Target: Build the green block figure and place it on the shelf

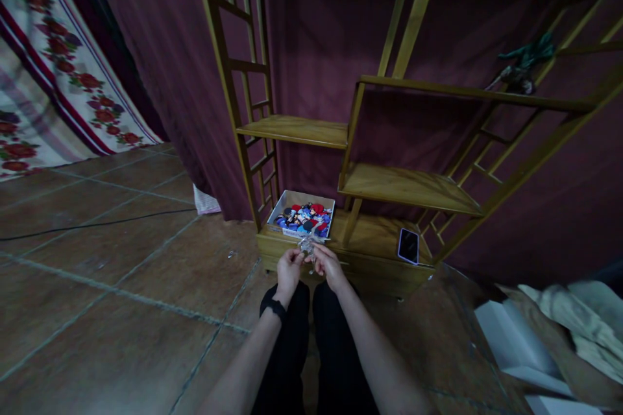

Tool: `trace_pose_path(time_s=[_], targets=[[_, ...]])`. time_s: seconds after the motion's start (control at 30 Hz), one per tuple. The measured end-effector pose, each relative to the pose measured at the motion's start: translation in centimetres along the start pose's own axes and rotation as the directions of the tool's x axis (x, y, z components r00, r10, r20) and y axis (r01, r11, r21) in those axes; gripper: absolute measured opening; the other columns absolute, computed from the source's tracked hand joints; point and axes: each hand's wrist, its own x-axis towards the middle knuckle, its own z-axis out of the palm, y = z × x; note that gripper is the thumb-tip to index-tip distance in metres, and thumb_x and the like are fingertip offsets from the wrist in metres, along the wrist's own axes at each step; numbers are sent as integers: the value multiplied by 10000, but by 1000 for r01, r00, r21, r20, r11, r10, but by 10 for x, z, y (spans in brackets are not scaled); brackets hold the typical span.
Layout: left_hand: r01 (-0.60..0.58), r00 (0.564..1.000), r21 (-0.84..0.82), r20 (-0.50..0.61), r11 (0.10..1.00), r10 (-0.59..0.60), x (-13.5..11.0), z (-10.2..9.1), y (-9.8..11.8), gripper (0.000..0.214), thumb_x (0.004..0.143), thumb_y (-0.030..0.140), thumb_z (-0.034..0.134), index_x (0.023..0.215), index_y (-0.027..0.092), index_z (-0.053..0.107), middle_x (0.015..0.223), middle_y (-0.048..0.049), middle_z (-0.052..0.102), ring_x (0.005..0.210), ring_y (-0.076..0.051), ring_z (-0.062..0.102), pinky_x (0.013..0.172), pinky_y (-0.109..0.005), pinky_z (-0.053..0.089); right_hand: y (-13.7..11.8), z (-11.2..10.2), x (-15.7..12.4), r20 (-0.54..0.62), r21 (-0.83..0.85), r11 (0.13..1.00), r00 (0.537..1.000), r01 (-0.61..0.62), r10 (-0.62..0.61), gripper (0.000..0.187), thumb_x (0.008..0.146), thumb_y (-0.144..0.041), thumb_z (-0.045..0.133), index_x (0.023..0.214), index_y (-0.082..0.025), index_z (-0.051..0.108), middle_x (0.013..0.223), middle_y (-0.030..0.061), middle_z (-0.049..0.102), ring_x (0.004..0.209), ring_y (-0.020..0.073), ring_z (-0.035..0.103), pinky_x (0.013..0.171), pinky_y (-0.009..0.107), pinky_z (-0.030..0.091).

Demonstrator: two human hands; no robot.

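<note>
My left hand and my right hand meet above my knees, in front of a low wooden shelf unit. Between them the fingers of both hands pinch a small crumpled piece of clear, shiny plastic wrapping. Whether something small is inside it I cannot tell. Just beyond my hands, a white open box rests on the bottom shelf. Many small colourful figures in red, blue, black and white fill it. A dark band is around my left wrist.
A phone lies on the bottom shelf to the right. Higher shelves overhang the box and the phone. A black cable crosses the tiled floor at left. White boxes and cloth lie at right.
</note>
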Motion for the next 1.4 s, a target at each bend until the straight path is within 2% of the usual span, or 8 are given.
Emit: trace_pose_path(time_s=[0.23, 0.5, 0.63, 0.7, 0.8, 1.0, 1.2, 1.4], targets=[[31, 994, -35, 106, 999, -27, 2, -3, -2, 224, 618, 352, 650, 663, 149, 570, 617, -20, 587, 563, -125, 538, 578, -244, 435, -5, 0, -2, -16, 13, 1000, 1000, 11, -11, 547, 732, -575, 486, 1049, -143, 595, 581, 17, 623, 299, 36, 342, 288, 167, 187], [-20, 1000, 133, -14, 991, 22, -2, -1, -2, 175, 622, 308, 647, 686, 154, 594, 619, -24, 601, 577, -141, 547, 578, -244, 419, 3, 6, 1, -73, -133, 986, 992, 96, -106, 478, 678, -493, 591, 1045, -187, 580, 645, -6, 603, 383, 53, 388, 330, 175, 227], [-117, 991, 211, -34, 970, 127, -7, 1, 3, 210, 632, 315, 657, 770, 180, 576, 725, -27, 619, 673, -151, 579, 656, -250, 431, 4, 5, 1, -66, -158, 980, 989, 122, -134, 444, 698, -469, 573, 1050, -198, 582, 620, -11, 572, 436, 78, 416, 365, 186, 250], [-133, 987, 177, -64, 975, 146, -6, 1, 5, 314, 620, 339, 677, 861, 183, 548, 762, -23, 615, 712, -149, 584, 692, -252, 432, 4, 3, 1, -61, -144, 983, 991, 110, -120, 454, 703, -464, 569, 1070, -196, 573, 623, -10, 568, 436, 77, 411, 368, 187, 249], [-36, 995, 83, -87, 996, 43, -1, -2, 11, 496, 595, 368, 700, 1008, 165, 514, 740, -23, 614, 701, -150, 583, 684, -259, 436, 3, 2, 1, -6, -153, 985, 997, 79, -81, 461, 699, -452, 580, 1082, -194, 566, 628, -13, 569, 437, 72, 412, 372, 184, 248], [100, 987, -119, 139, 988, -83, 7, -11, 17, 402, 568, 387, 716, 871, 134, 642, 812, -65, 649, 711, -155, 579, 634, -240, 438, 9, 4, 3, 135, -205, 976, 989, 81, -53, 417, 692, -418, 599, 1042, -193, 582, 602, -24, 567, 437, 69, 416, 397, 184, 267], [101, 993, -208, 82, 973, -86, 5, -11, 17, 369, 562, 356, 723, 854, 139, 663, 816, -64, 658, 730, -158, 579, 672, -255, 445, 17, 5, 9, 44, -215, 972, 995, 97, -90, 371, 674, -388, 611, 983, -186, 570, 721, 13, 616, 554, 105, 516, 424, 179, 333], [95, 984, -254, 169, 962, -53, 2, -13, 22, 385, 580, 293, 725, 928, 144, 659, 919, -85, 664, 828, -183, 591, 784, -302, 438, 19, -2, 14, 19, -293, 954, 998, 66, -63, 434, 695, -382, 570, 1097, -221, 543, 801, -2, 613, 496, 69, 478, 409, 172, 362]])
